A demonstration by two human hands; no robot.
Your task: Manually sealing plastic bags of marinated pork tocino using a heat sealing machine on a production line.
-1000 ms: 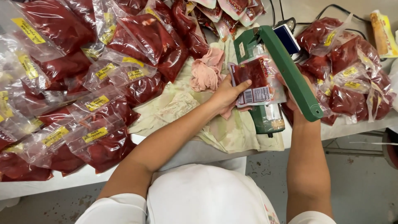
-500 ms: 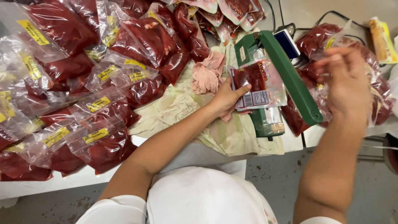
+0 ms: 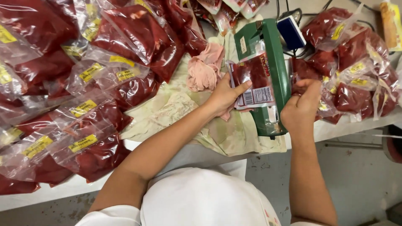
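**Clear plastic, a slippery seal**

Clear plastic pouch of red meat (image 3: 252, 79) lies across the bed of the green impulse sealer (image 3: 268, 75), with the left hand (image 3: 224, 96) pressed flat on its lower edge, thumb stretched over the label. The right hand (image 3: 302, 106) is curled, pinching another filled pouch (image 3: 307, 71) just beside the sealer's arm. If the left hand's pouch shifts or wrinkles, its seal could likely come out crooked. The pink cloth (image 3: 204, 69) and piled pouches (image 3: 96, 83) crowd the table (image 3: 184, 152).
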